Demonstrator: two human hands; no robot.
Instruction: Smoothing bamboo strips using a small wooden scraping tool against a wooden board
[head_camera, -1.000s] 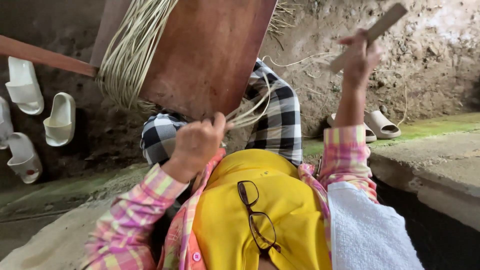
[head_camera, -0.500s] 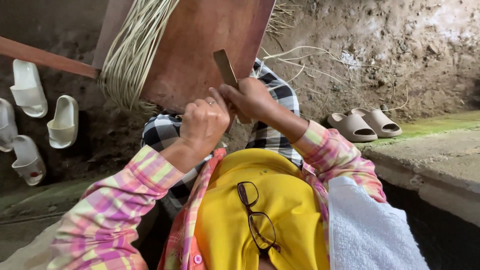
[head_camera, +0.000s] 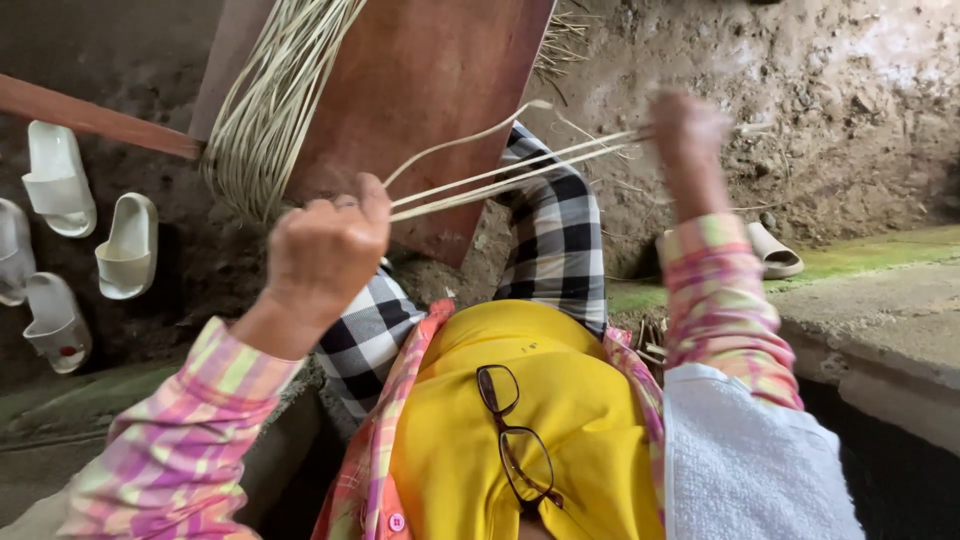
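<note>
Fig.: My left hand (head_camera: 325, 250) was fisted on pale fibre strands (head_camera: 500, 175) drawn taut across to my right hand (head_camera: 685, 130), which was blurred; its grip I couldn't tell. Strands ran w/ a bundle (head_camera: 270, 110) over a reddish board (head_camera: 420, 90). Risk: strands snapping or slipping if overtensioned. Earthen wall (head_camera: 800, 100), slippers (head_camera: 125, 245) on ground.

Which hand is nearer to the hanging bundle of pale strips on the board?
Left. The left hand sits just beside the bundle of pale strips, gripping a few strands; the right hand is far off, pulling them taut.
</note>
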